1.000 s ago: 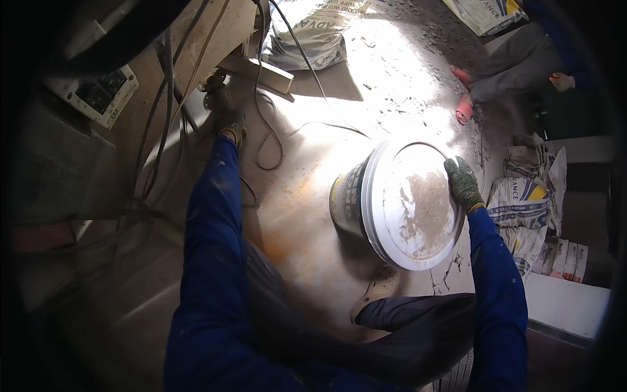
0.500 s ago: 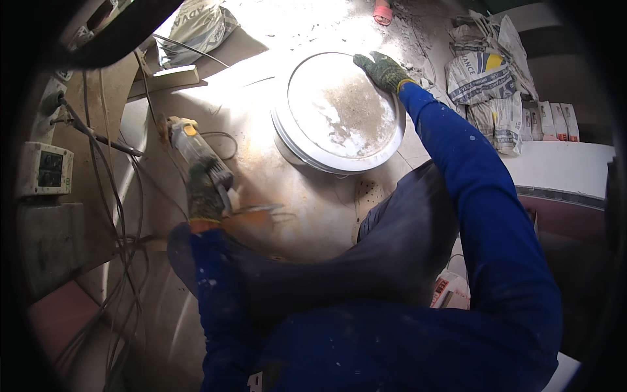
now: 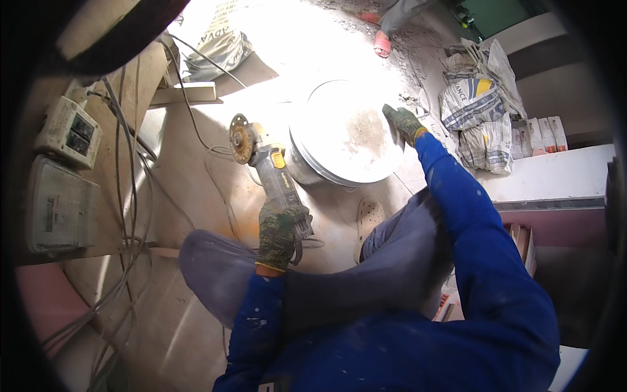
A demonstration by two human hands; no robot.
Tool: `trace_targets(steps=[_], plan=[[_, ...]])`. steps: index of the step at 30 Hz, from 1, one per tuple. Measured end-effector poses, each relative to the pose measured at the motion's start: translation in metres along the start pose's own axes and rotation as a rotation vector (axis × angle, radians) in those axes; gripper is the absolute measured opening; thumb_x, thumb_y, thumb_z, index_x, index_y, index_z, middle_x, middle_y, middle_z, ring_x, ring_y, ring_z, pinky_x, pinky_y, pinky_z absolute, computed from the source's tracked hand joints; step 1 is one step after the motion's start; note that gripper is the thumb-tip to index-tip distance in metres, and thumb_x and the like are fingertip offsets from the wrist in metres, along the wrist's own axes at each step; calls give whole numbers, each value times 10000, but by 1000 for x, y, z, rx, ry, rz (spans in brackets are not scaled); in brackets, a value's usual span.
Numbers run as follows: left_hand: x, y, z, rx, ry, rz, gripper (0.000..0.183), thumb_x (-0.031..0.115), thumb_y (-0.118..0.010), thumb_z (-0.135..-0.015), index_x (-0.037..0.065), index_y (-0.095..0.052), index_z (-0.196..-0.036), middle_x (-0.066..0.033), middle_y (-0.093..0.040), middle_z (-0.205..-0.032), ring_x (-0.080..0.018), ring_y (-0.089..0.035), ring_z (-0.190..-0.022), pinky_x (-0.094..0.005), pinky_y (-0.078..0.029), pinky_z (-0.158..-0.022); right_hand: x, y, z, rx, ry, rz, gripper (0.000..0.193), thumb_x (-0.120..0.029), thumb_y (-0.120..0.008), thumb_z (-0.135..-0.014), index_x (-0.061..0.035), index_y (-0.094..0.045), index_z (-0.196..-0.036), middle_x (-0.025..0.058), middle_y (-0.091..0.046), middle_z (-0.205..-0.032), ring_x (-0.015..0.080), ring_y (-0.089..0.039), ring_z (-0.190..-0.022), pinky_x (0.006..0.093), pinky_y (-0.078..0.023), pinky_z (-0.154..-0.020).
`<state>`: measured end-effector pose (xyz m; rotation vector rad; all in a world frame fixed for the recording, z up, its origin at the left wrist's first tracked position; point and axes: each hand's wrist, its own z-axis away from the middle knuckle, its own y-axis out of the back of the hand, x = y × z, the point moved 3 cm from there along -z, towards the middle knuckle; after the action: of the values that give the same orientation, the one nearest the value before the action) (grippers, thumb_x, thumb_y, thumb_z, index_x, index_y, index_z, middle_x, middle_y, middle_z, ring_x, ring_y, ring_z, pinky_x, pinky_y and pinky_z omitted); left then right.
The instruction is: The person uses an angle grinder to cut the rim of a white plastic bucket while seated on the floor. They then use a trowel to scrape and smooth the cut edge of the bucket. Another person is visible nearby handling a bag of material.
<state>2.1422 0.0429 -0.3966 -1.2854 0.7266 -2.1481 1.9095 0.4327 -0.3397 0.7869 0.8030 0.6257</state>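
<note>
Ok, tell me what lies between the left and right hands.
In the head view, the lidded bucket and a strip of floor lie between the left hand, gripping the grinder, and the right hand.

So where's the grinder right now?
In the head view, the angle grinder is a bit left of the middle, held in the left hand, just left of the lidded bucket.

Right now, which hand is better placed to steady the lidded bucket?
Right hand, probably: it is at the lid's right edge, while the left hand grips the angle grinder.
</note>
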Motion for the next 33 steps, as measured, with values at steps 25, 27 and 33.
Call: trace_targets(steps=[25,27,33], plan=[[69,-33,-162,-224,-221,-548,300,-15,-698,-821,7,-585,-1098,-59,-674,-858,-162,-681,-704,-297,-574,-597,72,-107,95,135,-144,-1107,630,-494,-685,-947,58,-660,-1251,196,-755,-1040,278,-747,-895,375,-584,-808],[71,-41,-176,-158,-248,-633,262,1,-684,-809,10,-591,-1053,-70,-666,-823,-172,-667,-666,-299,-556,-562,60,-95,80,244,10,-933,639,-495,-647,-969,68,-643,-1271,208,-753,-1042,297,-744,-940,396,-580,-854],[76,-42,-217,-204,-254,-366,205,2,-614,-847,6,-604,-1051,-79,-666,-848,-215,-679,-676,-340,-589,-616,41,-81,36,100,-66,-803,728,-596,-535,-987,76,-660,-1237,262,-740,-1080,365,-740,-978,446,-593,-869]])
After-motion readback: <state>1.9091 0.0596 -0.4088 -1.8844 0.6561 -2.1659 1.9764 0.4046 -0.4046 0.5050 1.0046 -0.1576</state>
